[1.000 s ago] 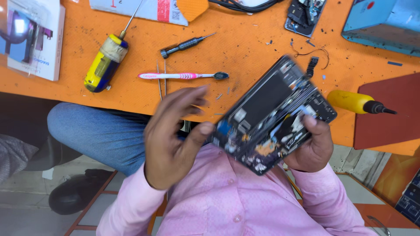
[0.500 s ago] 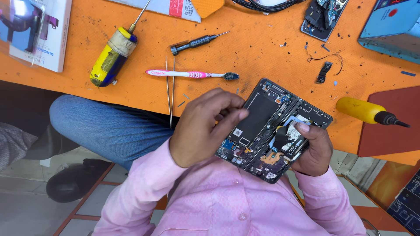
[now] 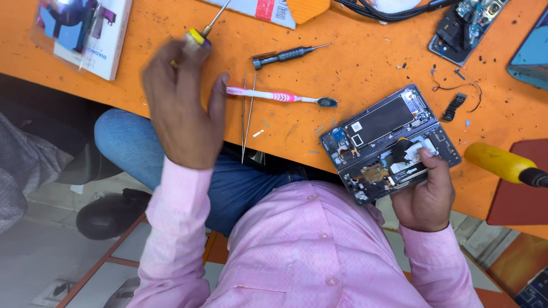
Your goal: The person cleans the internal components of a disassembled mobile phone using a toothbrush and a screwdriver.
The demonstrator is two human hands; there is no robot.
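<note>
The left hand (image 3: 182,108) is lying over the yellow screwdriver (image 3: 197,37) on the orange table (image 3: 365,68), with its fingers curled down around the handle. The hand is blurred, so I cannot tell whether it is actually gripping the tool or only covering it. Just beside its thumb, a pair of tweezers (image 3: 246,122) and a pink toothbrush (image 3: 274,96) are lying on the table, and a small black screwdriver (image 3: 285,55) is sitting a little beyond them. The right hand (image 3: 425,197) is holding the opened phone (image 3: 388,140) at the near edge of the table, well apart from the left hand. Its fingers are wrapping under the lower end and its thumb is pressing on top, with the battery and circuit boards facing up. Another yellow-handled tool (image 3: 499,162) is resting just beyond the right hand. The step in hand looks like fetching a tool while the phone is being kept steady. The next move would call for a firm grip on the handle and for bringing the tip across to the phone without knocking the loose tools beside the left hand.
</note>
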